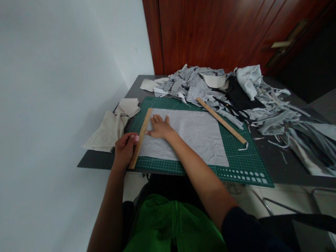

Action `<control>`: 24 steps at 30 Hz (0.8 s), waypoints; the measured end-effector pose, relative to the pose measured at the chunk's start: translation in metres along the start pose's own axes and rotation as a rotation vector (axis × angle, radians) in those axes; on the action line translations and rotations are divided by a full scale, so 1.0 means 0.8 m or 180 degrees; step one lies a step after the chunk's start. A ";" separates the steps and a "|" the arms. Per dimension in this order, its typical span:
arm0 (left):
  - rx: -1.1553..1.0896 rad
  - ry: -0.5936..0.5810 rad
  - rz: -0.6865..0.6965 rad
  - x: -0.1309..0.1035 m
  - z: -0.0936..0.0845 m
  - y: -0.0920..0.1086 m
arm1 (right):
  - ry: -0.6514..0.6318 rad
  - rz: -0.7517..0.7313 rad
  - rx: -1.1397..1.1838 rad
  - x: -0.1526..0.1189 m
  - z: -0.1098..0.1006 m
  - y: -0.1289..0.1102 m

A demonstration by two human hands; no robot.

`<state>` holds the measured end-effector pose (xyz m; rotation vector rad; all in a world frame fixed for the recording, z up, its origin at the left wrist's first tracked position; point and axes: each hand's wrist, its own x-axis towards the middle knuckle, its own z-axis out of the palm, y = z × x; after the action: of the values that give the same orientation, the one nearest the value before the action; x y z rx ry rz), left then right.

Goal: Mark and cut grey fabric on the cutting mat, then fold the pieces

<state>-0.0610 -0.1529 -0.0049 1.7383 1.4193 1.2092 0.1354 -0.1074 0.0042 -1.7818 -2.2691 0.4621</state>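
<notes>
A light grey cloth [195,134] lies flat on a green cutting mat [241,157]. Along the cloth's left edge runs a wooden ruler [141,143]. My right hand [159,128] rests flat on the cloth with its fingers spread, the thumb reaching to the ruler. Just left of the ruler, my left hand [125,147] is closed in a pinch on a small pink piece of tailor's chalk [137,138].
A second wooden ruler [223,120] lies slanted at the mat's right side, near black-handled scissors [232,108]. Grey fabric scraps [191,82] are heaped behind, and more strips [301,134] lie to the right. Folded cream cloth [105,133] sits by the wall.
</notes>
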 end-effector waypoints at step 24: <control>0.0427 -0.0367 0.0462 -0.002 0.003 -0.003 | -0.0215 0.1133 -0.0112 -0.040 -0.024 0.063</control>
<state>-0.0598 -0.1531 -0.0087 1.9995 1.3528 1.0889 0.1954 -0.1254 0.0042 -2.2302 -2.0128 0.5530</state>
